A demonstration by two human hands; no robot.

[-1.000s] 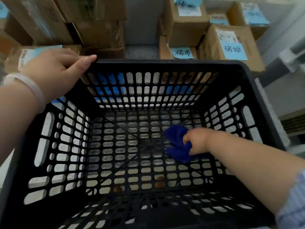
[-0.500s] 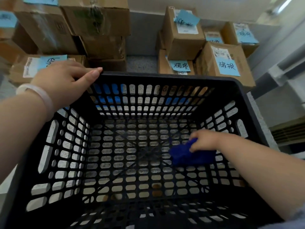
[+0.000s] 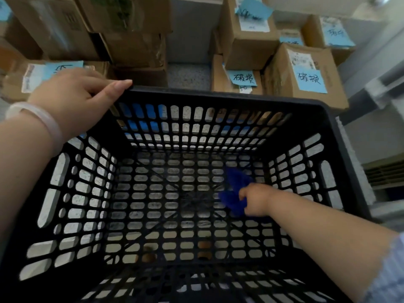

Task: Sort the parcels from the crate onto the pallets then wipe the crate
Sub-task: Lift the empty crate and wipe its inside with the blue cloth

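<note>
Crate [image 3: 218, 97]: black, with slotted walls and base, is being viewed from above.

Left hand [image 3: 74, 99]: the crate's far-left rim corner is being gripped. The thumb is being laid along the rim top and the fingers are being curled over the outer side (a pale bracelet [image 3: 43, 119] is being worn on that wrist).

Right hand [image 3: 255, 201]: a blue cloth [image 3: 234, 189] is being clutched, with the fingers bunched round it. The cloth is being held down on the crate base, right of centre and near the right wall. A striped sleeve [image 3: 389, 281] is being seen at the lower right edge.

Parcels [image 3: 247, 40]: brown cardboard boxes are being kept stacked beyond the crate's far wall in two groups, left and right. A strip of speckled floor [image 3: 188, 76] is being left between them. Blue handwritten labels [image 3: 242, 78] are being carried on the right group, and one on a low left box is being partly hidden by the left hand.

Blue patches are being glimpsed through the far wall's slots. They are possibly something behind the crate, but the view is too broken to tell.
</note>
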